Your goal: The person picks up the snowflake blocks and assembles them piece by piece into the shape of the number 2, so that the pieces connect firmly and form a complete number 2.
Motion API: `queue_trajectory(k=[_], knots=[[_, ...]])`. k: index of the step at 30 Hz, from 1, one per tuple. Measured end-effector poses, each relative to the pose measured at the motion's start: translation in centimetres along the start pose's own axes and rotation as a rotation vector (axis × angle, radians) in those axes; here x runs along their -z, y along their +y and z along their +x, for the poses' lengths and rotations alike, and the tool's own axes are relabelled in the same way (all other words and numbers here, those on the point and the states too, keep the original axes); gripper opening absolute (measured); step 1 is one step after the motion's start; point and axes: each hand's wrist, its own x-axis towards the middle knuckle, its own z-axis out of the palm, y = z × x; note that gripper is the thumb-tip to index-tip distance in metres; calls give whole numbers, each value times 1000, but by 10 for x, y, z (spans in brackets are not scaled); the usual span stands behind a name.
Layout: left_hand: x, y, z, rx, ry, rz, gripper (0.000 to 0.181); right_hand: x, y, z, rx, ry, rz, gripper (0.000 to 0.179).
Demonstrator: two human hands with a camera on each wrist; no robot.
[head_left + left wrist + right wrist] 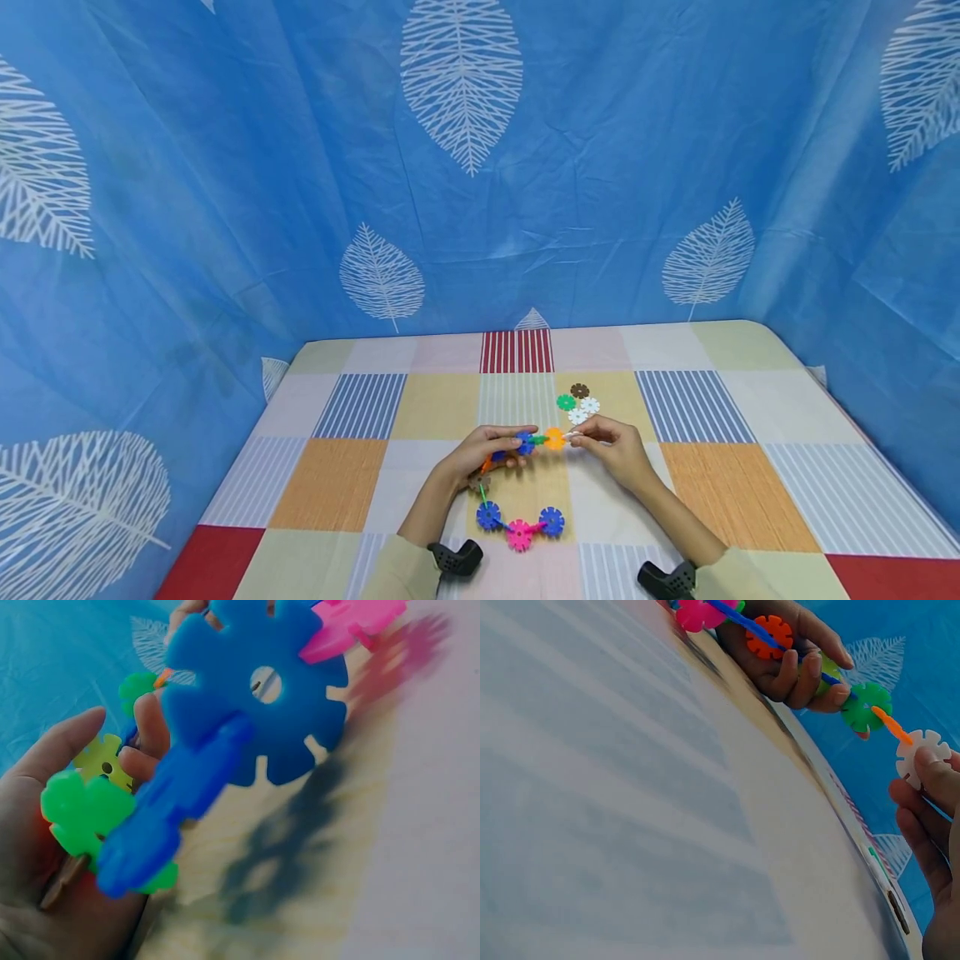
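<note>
A chain of notched plastic flower discs, joined at their slots, runs through my left hand. That hand grips the chain near its upper end, with a yellow disc partly hidden by the fingers. Past the fingertips come a green disc and an orange disc. My right hand pinches a white disc between thumb and fingers, its edge meeting the orange disc. Below my left hand the chain's other end curves round through a blue disc, a pink disc and another blue disc.
Just beyond my hands, loose discs lie close together on the patchwork tablecloth: a brown disc, a green disc and two white discs. Blue leaf-patterned curtain encloses the table's back and sides.
</note>
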Motion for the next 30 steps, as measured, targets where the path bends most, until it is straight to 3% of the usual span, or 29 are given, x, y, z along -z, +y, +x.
queue_trajectory(k=[10, 20, 24, 30], knots=[[0, -1, 3, -1, -4, 14, 38, -3, -3, -2, 30, 11, -138, 15], [-2, 0, 4, -5, -12, 56, 36, -4, 2, -4, 52, 33, -153, 16], [1, 3, 5, 10, -78, 52, 36, -5, 4, -4, 55, 27, -144, 16], [6, 9, 8, 32, -250, 29, 42, -6, 2, -4, 70, -5, -96, 12]])
